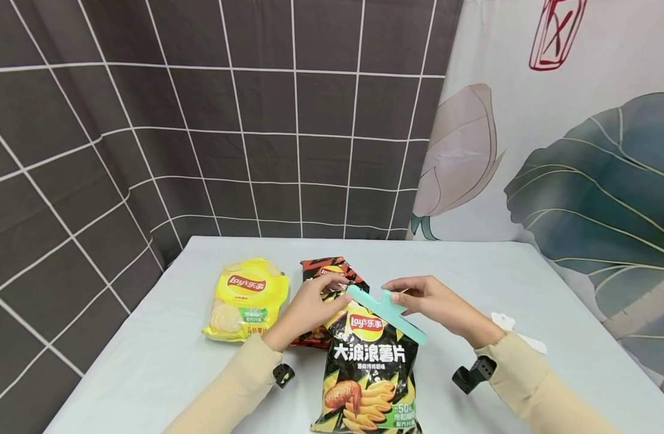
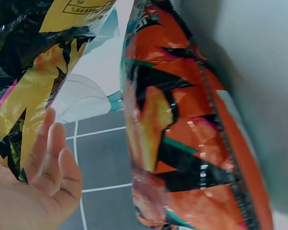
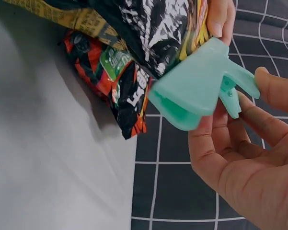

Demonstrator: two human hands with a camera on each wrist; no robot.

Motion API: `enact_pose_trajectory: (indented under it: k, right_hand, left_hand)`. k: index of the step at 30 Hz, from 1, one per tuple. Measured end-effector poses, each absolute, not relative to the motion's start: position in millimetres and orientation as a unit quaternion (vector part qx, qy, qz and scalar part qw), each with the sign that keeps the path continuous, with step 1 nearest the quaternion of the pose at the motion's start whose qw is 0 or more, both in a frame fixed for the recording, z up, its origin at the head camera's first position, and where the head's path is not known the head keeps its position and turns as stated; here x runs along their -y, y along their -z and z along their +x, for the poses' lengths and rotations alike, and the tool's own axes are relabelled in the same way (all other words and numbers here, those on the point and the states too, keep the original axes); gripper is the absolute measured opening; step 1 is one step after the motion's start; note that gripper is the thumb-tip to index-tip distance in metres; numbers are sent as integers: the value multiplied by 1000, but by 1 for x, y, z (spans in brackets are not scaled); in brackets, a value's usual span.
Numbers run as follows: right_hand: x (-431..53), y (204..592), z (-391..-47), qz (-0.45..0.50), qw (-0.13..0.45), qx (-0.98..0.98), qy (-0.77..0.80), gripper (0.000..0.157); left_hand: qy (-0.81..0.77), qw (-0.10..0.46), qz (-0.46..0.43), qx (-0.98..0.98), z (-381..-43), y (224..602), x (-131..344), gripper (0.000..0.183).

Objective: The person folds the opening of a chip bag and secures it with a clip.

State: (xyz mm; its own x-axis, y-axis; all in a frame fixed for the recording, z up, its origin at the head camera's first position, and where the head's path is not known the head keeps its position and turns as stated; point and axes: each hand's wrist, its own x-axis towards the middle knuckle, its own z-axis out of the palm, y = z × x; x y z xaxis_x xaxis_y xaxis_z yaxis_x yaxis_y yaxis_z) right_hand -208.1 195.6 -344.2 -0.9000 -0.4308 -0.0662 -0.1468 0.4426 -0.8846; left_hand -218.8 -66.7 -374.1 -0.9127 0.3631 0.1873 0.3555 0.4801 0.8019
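A black and yellow Lay's chip bag (image 1: 371, 367) lies on the table, front up, its top raised toward my hands. Across its top edge sits a long mint-green bag clip (image 1: 387, 312), slanting down to the right. My left hand (image 1: 314, 304) pinches the bag's upper left corner near the clip's end; in the left wrist view its other fingers (image 2: 55, 165) extend beside the bag, with the thumb hidden. My right hand (image 1: 440, 302) holds the clip's handle between thumb and fingers, the two levers (image 3: 239, 81) spread apart in the right wrist view.
Behind the black bag lies a red and black chip bag (image 1: 334, 265), partly covered. A yellow Lay's bag (image 1: 247, 301) lies at the left. Something white and flat (image 1: 502, 321) is partly hidden behind the right forearm. The white table (image 1: 473, 259) meets a dark gridded curtain (image 1: 266, 150).
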Motion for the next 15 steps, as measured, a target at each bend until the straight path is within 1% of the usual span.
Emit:
enact_pose_trajectory:
  k: [8, 12, 15]
  right_hand:
    - [-198, 353, -206, -141, 142, -813, 546, 51]
    - [-197, 358, -204, -133, 140, -800, 567, 53]
    - [-196, 362, -201, -128, 131, -797, 576, 53]
  left_hand:
    - [-491, -10, 149, -858, -217, 385, 72, 29]
    - [-510, 6, 124, -851, -215, 389, 74, 28]
    - [-538, 30, 113, -835, -214, 391, 75, 28]
